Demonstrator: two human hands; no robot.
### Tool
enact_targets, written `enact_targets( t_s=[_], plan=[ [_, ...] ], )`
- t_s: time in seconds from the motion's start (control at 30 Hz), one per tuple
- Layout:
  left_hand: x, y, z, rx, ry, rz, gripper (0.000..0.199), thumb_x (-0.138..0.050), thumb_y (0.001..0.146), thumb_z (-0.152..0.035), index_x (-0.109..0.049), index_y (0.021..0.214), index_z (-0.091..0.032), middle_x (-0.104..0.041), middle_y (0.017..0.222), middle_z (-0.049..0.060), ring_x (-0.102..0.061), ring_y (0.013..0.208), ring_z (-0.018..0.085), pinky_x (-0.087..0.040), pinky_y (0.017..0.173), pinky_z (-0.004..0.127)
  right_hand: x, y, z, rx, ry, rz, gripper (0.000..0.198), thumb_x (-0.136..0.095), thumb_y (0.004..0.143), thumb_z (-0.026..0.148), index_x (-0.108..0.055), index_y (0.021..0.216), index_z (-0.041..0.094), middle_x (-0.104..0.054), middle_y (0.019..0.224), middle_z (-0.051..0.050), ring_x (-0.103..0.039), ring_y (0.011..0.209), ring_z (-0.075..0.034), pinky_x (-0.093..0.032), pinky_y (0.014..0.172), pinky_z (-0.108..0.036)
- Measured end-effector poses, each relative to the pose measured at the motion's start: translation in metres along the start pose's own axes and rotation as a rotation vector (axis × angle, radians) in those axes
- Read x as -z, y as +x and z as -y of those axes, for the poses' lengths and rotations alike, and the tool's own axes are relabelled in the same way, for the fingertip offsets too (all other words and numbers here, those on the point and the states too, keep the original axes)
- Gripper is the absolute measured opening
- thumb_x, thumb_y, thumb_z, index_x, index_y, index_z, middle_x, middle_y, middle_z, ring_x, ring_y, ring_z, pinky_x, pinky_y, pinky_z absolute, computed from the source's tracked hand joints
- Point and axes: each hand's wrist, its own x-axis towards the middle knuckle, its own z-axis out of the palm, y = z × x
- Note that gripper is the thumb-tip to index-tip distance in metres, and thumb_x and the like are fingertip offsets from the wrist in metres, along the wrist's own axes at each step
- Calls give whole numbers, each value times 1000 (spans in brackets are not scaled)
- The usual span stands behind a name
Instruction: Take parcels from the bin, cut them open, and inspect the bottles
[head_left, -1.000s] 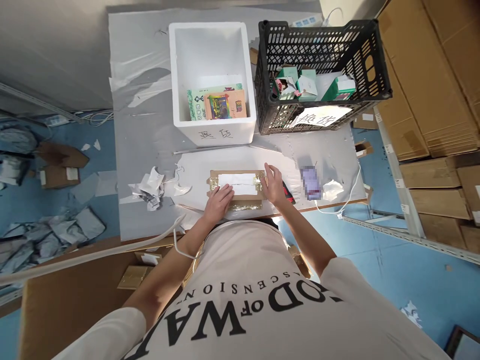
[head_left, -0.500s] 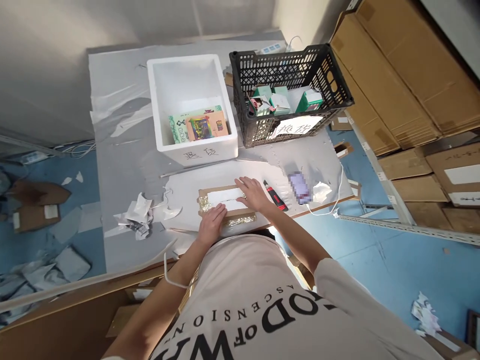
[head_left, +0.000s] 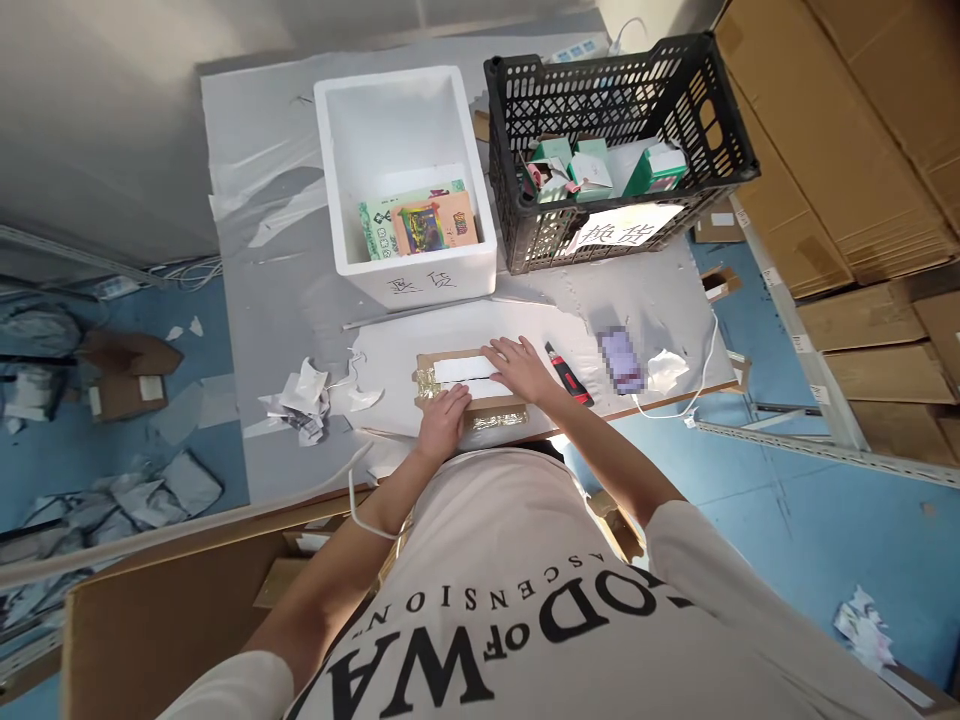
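A small brown cardboard box [head_left: 495, 402] with shiny tape lies near the table's front edge, a white label [head_left: 459, 369] across its top. A dark line runs along the label between its two halves. My left hand [head_left: 444, 418] rests on the box's near left part, fingers stretched over the label. My right hand [head_left: 519, 368] lies on its right end with the fingers spread. Neither hand is wrapped round anything. Just right of the box is a red and black utility knife [head_left: 568, 376].
Behind the box stand a white foam box [head_left: 484, 200] holding booklets and a black crate [head_left: 517, 235] with green-white cartons. A blurred purple phone [head_left: 621, 360] on a cable lies right, torn paper [head_left: 304, 400] left. Large cardboard boxes [head_left: 795, 140] stack up at right.
The view has shifted, so the table and everything on it sit a little higher and further right. Both hands stay on the box in nearly the same places.
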Motion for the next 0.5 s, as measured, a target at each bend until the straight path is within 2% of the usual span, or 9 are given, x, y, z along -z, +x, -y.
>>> enact_targets(
  t_s=[0.5],
  plan=[
    [-3,-1,0,36,-34,-24,38,-38,88,-7,-61,116,-19,-66,124,11,-57,125,24,-45,102,49,-11,-3,1,124,-150,-39,43,-36,98,15,-47,139,16,-47,146,-17,-41,136,-33,-29,109,-62]
  ],
)
